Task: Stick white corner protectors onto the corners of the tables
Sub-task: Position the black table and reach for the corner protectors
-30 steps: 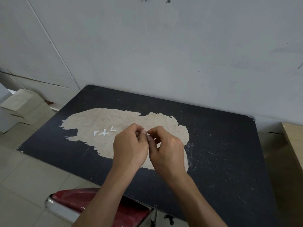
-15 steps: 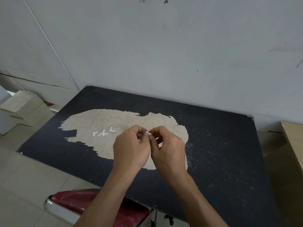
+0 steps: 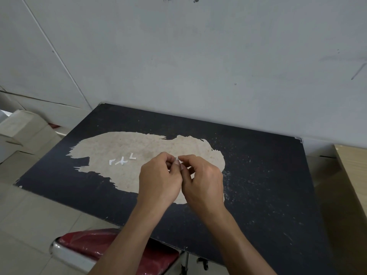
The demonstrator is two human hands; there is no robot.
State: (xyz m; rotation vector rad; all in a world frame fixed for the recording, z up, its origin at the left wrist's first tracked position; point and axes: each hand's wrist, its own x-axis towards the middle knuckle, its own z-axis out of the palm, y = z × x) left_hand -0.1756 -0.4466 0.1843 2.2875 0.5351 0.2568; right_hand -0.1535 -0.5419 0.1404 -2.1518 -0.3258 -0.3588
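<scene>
My left hand [image 3: 158, 179] and right hand [image 3: 202, 181] are drawn together above the middle of the black table [image 3: 268, 185], fingers curled, and between their tips I pinch one small white corner protector [image 3: 177, 160]. Most of it is hidden by my fingers, so I cannot tell whether its backing is on or off. I judge it almost weightless, thin and a little bendy, easy to crease or drop, and sticky on one face once bared. It is best taken by its outer edges or the tips of its arms, with my fingertips kept off the glue side. Three spare protectors [image 3: 122, 160] lie loose on the worn pale patch of the tabletop, just to the left of my hands. They are in no tray or packet. The only containers I see are the cardboard boxes [image 3: 23, 126] on the floor at far left, and I cannot tell what they hold. A red stool [image 3: 111, 249] sits under the near edge
</scene>
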